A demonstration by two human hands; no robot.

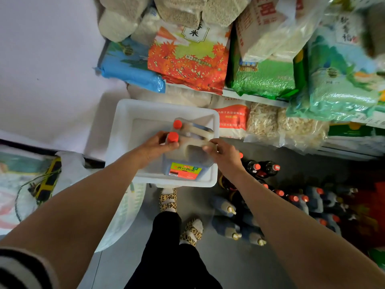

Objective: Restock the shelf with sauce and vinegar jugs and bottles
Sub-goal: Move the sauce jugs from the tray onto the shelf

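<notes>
Both hands on the jug, over the tub.
Your left hand grips the neck of the red-capped clear plastic sauce jug; your right hand holds its handle, inside the white plastic tub, at 12 o'clock from your feet.

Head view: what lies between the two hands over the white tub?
In the head view, the near jug's handle and shoulder span the stretch between left hand and right hand, inside the white tub.

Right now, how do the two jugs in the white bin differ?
The near jug is gripped by both hands, left hand by its cap, right hand on its handle; the far jug is untouched. The near jug shows its label; the far jug's is hidden. Both have orange-red caps and stand in the white bin.
</notes>
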